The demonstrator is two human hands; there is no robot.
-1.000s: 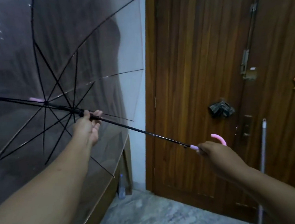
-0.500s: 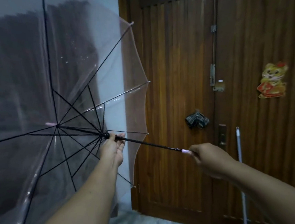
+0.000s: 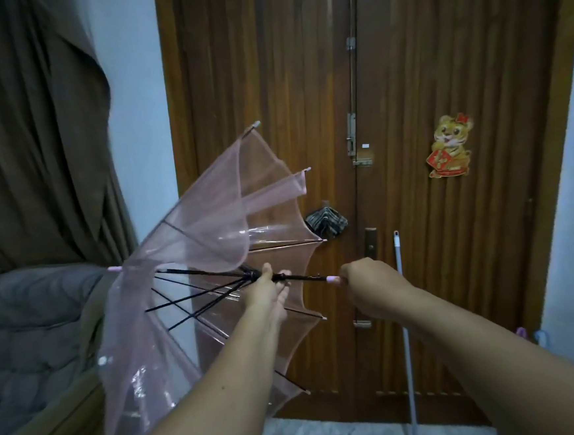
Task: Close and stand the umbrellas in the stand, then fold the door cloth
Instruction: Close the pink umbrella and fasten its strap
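A clear pink umbrella [image 3: 211, 230] is held sideways in front of me, its canopy half folded and its tip pointing left. My left hand [image 3: 267, 292] grips the black runner on the shaft, where the ribs meet. My right hand [image 3: 370, 284] is closed around the pink handle, which is mostly hidden in the fist. A small striped cloth [image 3: 326, 222] hangs on the wooden door [image 3: 421, 69] behind the umbrella. No umbrella stand is clearly seen; two curved handles [image 3: 532, 335] peek in at the right edge.
A mop with a pale pole [image 3: 403, 311] leans against the door. A brown curtain [image 3: 32, 134] and a grey cushioned sofa [image 3: 24, 341] fill the left side. A tiger sticker [image 3: 450, 146] is on the door. Pale stone floor lies below.
My left hand has slid the runner down the shaft toward my right hand, and the canopy has gone from fully open to half folded. The view has risen.
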